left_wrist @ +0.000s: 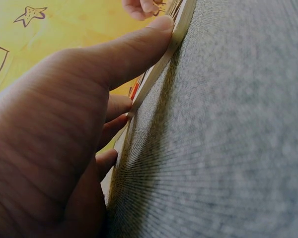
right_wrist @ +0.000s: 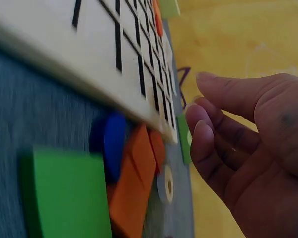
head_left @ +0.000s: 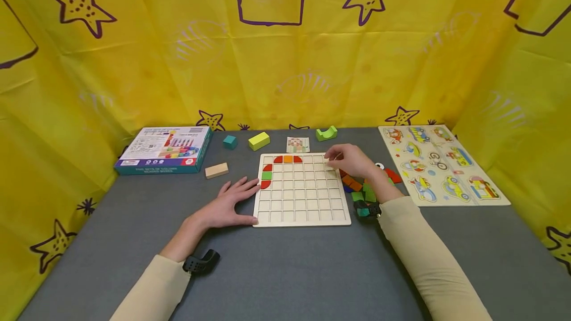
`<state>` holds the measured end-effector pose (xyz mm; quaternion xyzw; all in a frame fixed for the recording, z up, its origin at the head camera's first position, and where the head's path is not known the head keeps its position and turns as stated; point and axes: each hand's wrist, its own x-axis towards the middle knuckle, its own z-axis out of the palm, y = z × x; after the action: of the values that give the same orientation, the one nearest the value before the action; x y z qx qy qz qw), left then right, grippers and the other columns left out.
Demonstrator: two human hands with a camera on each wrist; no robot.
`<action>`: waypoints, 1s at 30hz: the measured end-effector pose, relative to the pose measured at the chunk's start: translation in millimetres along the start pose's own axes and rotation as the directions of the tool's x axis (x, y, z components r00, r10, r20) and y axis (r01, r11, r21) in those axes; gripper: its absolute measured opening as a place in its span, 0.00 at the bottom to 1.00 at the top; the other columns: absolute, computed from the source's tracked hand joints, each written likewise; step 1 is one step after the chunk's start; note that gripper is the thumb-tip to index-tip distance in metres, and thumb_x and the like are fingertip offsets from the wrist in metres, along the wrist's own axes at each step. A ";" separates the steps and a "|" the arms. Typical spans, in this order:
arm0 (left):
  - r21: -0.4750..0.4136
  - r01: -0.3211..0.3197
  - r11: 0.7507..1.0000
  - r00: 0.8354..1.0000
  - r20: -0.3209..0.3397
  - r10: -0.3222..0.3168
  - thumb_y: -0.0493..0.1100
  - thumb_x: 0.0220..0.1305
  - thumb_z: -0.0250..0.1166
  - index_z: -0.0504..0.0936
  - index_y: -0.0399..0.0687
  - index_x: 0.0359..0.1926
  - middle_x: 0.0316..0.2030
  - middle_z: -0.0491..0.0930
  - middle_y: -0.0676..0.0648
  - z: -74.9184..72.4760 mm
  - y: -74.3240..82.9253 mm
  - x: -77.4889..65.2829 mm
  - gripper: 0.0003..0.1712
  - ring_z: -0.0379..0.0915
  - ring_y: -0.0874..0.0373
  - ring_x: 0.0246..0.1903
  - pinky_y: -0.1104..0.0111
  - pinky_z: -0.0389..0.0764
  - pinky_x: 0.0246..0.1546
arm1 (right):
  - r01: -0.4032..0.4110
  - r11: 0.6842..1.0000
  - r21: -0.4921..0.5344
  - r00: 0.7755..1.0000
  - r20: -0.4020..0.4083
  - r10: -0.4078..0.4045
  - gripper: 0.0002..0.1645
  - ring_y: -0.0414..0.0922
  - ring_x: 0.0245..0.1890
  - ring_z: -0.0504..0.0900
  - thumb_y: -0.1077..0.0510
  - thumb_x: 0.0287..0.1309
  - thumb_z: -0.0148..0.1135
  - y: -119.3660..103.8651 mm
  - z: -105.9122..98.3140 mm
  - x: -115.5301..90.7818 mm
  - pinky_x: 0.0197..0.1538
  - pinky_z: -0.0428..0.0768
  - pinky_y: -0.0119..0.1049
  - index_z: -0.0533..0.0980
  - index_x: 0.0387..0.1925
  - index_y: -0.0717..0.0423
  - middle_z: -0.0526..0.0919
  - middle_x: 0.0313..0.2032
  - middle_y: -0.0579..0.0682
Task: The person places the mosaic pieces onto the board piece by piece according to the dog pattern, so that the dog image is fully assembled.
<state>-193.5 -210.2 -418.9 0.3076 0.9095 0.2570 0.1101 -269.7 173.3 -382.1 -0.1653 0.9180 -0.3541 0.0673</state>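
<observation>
A pale wooden grid board (head_left: 303, 197) lies on the grey table, with red, orange and green pieces set along its upper left cells. My left hand (head_left: 229, 204) rests at the board's left edge, fingers spread, thumb at the near corner. In the left wrist view, that thumb touches the board's side. Over the board's far right corner is my right hand (head_left: 350, 160), fingers loosely bent. The right wrist view shows a gap between thumb and fingertips, with no piece visible there. Loose pieces, including orange ones (right_wrist: 134, 181) and a green one (right_wrist: 69, 193), lie beside the board, below this hand.
A small pattern card (head_left: 298, 145) lies behind the board, with a green arch block (head_left: 326, 133) to its right. Yellow (head_left: 259, 141), teal (head_left: 230, 142) and plain wooden (head_left: 216, 170) blocks stand left. A box (head_left: 162, 150) lies far left; a picture puzzle board (head_left: 439, 162) lies right.
</observation>
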 end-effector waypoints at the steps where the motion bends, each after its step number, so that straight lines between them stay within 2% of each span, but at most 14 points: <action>1: -0.001 -0.001 1.000 1.000 0.001 0.001 0.66 0.57 0.71 0.60 0.48 0.78 0.78 0.52 0.48 -0.2 0.4 0.2 0.55 0.35 0.42 0.77 0.38 0.31 0.69 | -0.009 1.000 -0.001 1.000 -0.006 0.009 0.13 0.53 0.41 0.78 0.60 0.67 0.66 3.6 -3.2 -1.1 0.42 0.79 0.42 0.81 0.50 0.63 0.81 0.42 0.55; 9: 0.000 -0.007 1.000 1.000 -0.004 0.007 0.66 0.57 0.71 0.60 0.48 0.78 0.78 0.52 0.47 0.5 0.8 1.0 0.55 0.35 0.41 0.77 0.38 0.31 0.69 | -0.054 0.998 -0.023 0.997 -0.049 0.053 0.13 0.54 0.43 0.78 0.62 0.66 0.66 31.3 -24.0 -6.1 0.46 0.78 0.44 0.81 0.50 0.63 0.82 0.43 0.57; 15: 0.001 -0.007 1.000 1.000 -0.005 0.007 0.66 0.57 0.71 0.60 0.49 0.78 0.78 0.52 0.47 1.3 -0.3 0.6 0.55 0.35 0.41 0.77 0.37 0.31 0.69 | -0.076 0.996 -0.043 0.997 -0.035 0.074 0.12 0.54 0.42 0.77 0.62 0.65 0.66 46.7 -31.8 -5.0 0.45 0.76 0.45 0.82 0.48 0.64 0.82 0.41 0.57; 23: -0.011 -0.008 1.000 1.000 -0.009 0.007 0.65 0.57 0.72 0.61 0.48 0.77 0.78 0.52 0.47 0.3 0.3 -2.3 0.54 0.35 0.41 0.77 0.37 0.31 0.69 | -0.087 0.984 -0.155 0.992 0.075 0.100 0.14 0.54 0.45 0.78 0.58 0.66 0.67 44.5 -29.5 -2.8 0.56 0.75 0.51 0.83 0.48 0.63 0.85 0.43 0.56; 27: -0.003 -0.001 1.000 1.000 -0.003 0.001 0.66 0.57 0.71 0.60 0.49 0.78 0.78 0.51 0.48 0.3 0.1 -1.8 0.55 0.35 0.42 0.77 0.38 0.31 0.69 | -0.075 0.981 -0.177 0.992 0.084 0.091 0.10 0.54 0.42 0.76 0.59 0.65 0.67 42.0 -29.2 -3.1 0.52 0.75 0.50 0.83 0.44 0.62 0.84 0.39 0.54; 30: -0.001 0.007 1.000 1.000 0.005 -0.007 0.66 0.57 0.71 0.60 0.50 0.78 0.79 0.50 0.49 0.4 -0.2 -1.3 0.55 0.34 0.44 0.78 0.39 0.31 0.70 | -0.076 0.986 -0.148 0.993 0.074 0.088 0.07 0.53 0.39 0.75 0.61 0.64 0.68 42.2 -29.8 -3.3 0.46 0.74 0.45 0.83 0.41 0.61 0.83 0.37 0.53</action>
<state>-192.4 -211.0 -419.3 0.3048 0.9103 0.2562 0.1134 -284.5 222.5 -388.4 -0.1458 0.9439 -0.2766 0.1064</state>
